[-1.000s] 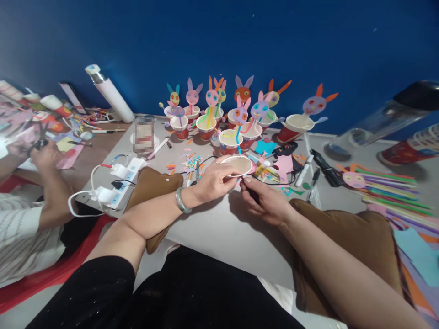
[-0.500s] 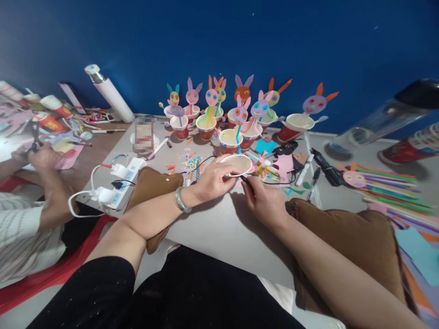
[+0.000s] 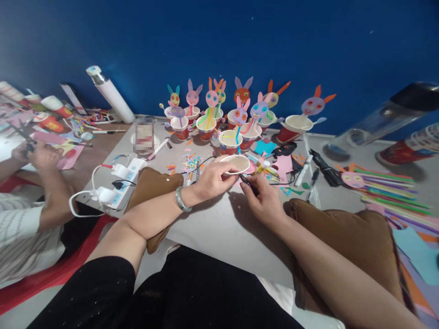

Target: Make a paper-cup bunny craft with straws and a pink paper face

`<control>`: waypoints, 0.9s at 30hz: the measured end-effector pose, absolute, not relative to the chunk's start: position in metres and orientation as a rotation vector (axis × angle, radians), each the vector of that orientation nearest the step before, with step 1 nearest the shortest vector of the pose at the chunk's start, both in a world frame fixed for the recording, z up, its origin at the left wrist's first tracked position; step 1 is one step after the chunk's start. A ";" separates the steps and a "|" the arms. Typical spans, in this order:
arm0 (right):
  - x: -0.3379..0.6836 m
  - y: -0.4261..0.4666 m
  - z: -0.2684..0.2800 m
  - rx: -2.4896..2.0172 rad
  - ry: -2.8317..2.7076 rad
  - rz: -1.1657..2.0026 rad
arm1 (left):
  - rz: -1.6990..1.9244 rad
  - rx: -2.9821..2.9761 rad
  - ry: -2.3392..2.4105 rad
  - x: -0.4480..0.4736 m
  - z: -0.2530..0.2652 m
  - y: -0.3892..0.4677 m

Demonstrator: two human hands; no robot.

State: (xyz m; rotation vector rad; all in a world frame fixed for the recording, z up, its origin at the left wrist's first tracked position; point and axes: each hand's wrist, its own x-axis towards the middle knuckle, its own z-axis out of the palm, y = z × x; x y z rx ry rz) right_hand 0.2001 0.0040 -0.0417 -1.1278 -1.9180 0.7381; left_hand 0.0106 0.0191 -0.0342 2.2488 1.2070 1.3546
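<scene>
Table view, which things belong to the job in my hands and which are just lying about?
Likely part of the job:
paper cup, in your left hand
dark tool, in your right hand
rabbit-faced cups

Likely just lying about:
clear bottle
white flask

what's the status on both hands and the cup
Left hand holds paper cup, opening showing. Right hand grips slim black tool close to it, contact unclear. Paper scraps, decorated cups beyond.

No lettering, label or number can be read.
</scene>
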 end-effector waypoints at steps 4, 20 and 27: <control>0.196 0.006 -0.039 -1.126 -1.734 1.231 | 1.299 2.244 1.235 0.010 -0.034 0.019; 0.200 0.007 -0.043 -1.169 -1.822 0.864 | 1.294 2.255 1.238 0.010 -0.033 0.021; 0.199 0.006 -0.044 -1.151 -1.879 0.782 | 1.247 2.151 1.234 0.010 -0.036 0.019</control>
